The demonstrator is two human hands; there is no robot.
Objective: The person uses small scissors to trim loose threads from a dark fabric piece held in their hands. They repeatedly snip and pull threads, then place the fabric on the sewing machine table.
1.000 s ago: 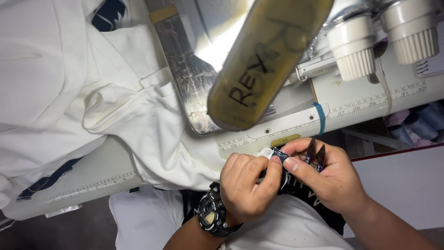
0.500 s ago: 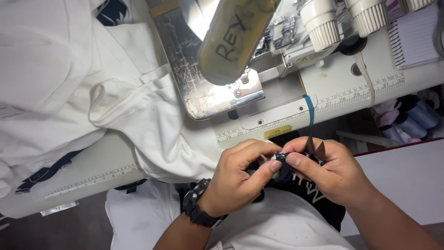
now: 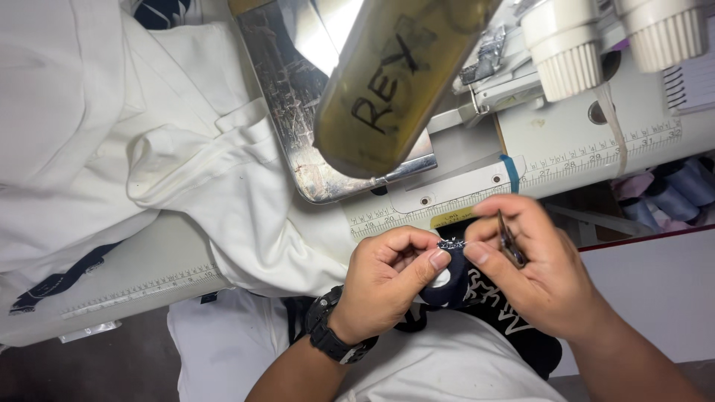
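Note:
Just below the table's front edge, my left hand and my right hand meet. Both pinch a small dark woven label between thumb and forefinger. Under it hangs a dark roll of label tape with a white core, against my left fingers. My right hand also holds small metal snips tucked in its fingers. A black wristwatch is on my left wrist.
The yellowish sewing machine head hangs over a worn metal plate. A white garment with dark trim is heaped at the left on the white table with a ruler edge. White thread cones stand upper right.
The two hands stay together at the table edge. The label now shows between the thumb tips, and the right hand has opened out a little from the left.

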